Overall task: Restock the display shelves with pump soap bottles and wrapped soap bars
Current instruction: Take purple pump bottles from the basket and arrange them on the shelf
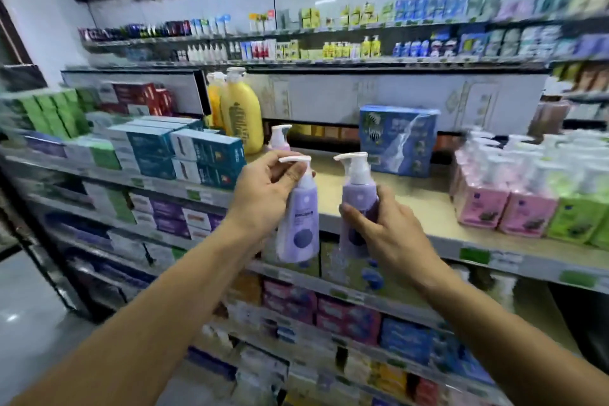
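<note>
Head view: my left hand point(267, 194) grips one purple bottle point(300, 227), my right hand point(385, 234) another point(357, 204). Mid-restock; next, I'd stand both upright on the shelf point(428, 208).

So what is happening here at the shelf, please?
A person is restocking. The left hand holds one purple pump bottle near its neck, and the right hand holds a second purple bottle by its body. Both are raised in front of the bare part of the top shelf, not yet set down.
</note>
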`<state>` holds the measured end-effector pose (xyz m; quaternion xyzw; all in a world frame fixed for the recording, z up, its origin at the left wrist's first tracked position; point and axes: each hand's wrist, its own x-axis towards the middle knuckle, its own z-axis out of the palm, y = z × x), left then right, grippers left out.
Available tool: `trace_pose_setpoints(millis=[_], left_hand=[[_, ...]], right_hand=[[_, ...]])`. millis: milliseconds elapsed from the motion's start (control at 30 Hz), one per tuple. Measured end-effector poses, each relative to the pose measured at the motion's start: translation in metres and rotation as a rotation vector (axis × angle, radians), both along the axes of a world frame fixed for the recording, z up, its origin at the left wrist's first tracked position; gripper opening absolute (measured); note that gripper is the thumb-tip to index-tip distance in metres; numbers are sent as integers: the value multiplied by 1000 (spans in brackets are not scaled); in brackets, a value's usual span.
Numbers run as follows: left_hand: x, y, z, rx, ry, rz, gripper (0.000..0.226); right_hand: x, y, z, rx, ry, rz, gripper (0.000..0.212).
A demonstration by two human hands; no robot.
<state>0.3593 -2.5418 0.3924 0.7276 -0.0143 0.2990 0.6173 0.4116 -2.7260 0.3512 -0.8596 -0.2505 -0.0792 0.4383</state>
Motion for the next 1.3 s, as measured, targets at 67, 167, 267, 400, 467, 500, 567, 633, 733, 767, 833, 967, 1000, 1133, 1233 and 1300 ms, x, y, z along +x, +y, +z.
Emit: trace_pose_setpoints(millis=[67, 167, 267, 400, 467, 500, 567, 633, 733, 767, 833, 967, 1000, 1133, 1233, 1300], left_hand=[[28, 10, 6, -20, -4, -40, 11], [74, 13, 12, -6, -56, -98, 13], [122, 0, 10, -16, -87, -150, 20], [169, -30, -7, -47, -14, -206, 23], [186, -43, -17, -85, 18, -230, 21], [190, -47, -20, -89, 24, -233, 19], [198, -56, -25, -58, 17, -238, 13], [203, -59, -28, -20, -2, -239, 9], [206, -57, -34, -10, -8, -251, 9], [206, -56, -36, -27, -1, -265, 9], [204, -54, -39, -30, 29, -288, 10], [195, -49, -38, 34, 128, -244, 15], [190, -49, -38, 56, 134, -209, 22], [148, -54, -50, 192, -86, 66, 53], [106, -63, -77, 269, -286, 52, 46], [80, -70, -105, 316, -353, -19, 35]], right_hand=[[22, 4, 9, 29, 9, -106, 33], [53, -1, 14, 96, 50, -264, 34], [84, -10, 11, 156, 69, -406, 31], [111, -23, 1, 146, 105, -516, 34], [118, -29, -5, 120, 116, -552, 36], [119, -31, -8, 106, 108, -569, 37], [122, -35, -13, 96, 79, -602, 38], [124, -36, -17, 85, 50, -611, 42], [123, -36, -22, 66, 7, -605, 45], [122, -36, -23, 62, -10, -610, 45], [123, -35, -24, 57, -28, -627, 47], [120, -33, -20, 11, 106, -656, 49], [117, -34, -19, -18, 156, -672, 50], [79, -30, -18, -47, 123, -690, 66], [37, -24, -28, 64, -103, -659, 49], [12, -29, -49, 61, -189, -630, 25]])
